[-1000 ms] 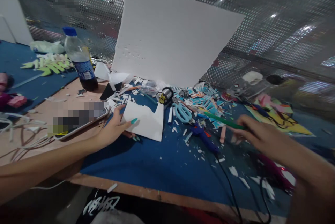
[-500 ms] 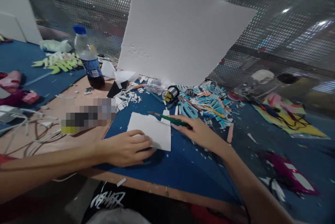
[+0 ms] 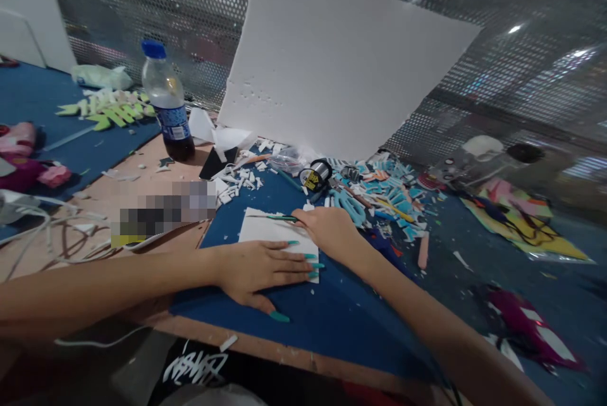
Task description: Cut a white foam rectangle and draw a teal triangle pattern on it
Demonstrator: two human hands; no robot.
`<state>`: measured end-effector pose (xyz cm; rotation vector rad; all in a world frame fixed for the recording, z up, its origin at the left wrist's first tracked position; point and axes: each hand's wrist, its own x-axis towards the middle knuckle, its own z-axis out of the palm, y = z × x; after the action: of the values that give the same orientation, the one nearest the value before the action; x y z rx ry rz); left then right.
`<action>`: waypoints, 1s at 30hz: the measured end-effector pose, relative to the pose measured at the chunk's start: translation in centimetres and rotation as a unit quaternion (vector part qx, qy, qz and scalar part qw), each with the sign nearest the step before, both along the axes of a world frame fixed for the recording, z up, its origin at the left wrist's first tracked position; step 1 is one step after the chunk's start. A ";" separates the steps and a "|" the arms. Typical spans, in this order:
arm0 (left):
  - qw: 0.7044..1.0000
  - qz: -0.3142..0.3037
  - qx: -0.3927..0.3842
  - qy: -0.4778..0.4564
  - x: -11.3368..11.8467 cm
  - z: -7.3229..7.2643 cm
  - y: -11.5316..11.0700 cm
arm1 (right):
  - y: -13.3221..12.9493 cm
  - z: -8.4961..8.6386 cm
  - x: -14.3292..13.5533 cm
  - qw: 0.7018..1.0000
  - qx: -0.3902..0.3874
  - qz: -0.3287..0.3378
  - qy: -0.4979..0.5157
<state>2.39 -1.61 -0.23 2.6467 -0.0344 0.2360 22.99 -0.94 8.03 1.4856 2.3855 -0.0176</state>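
A white foam sheet lies on the blue mat in front of me. My left hand is pressed flat over its lower part, fingers stretched to the right and thumb apart. In my right hand is a green craft knife, gripped near the front. Its blade points left and lies along the sheet's upper edge. The rest of the knife's handle is hidden by my fingers.
A soda bottle stands at the back left. Blue-handled scissors, a wire spool and many foam scraps lie behind the sheet. A large white board leans at the back.
My left hand has gone from curled fingers to lying flat on the sheet. My right hand has brought the knife down and left onto the sheet's upper part. A small strip beside the sheet's top is now hidden.
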 end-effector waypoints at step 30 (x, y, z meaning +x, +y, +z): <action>0.999 0.009 -0.036 0.000 0.1 -0.1 0.1 | 2.1 -1.0 -0.2 0.983 -0.073 0.162 0.050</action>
<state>2.49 -1.51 -0.29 2.5757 -0.0028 0.2397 22.80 1.17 7.00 1.0408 2.6163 -0.1900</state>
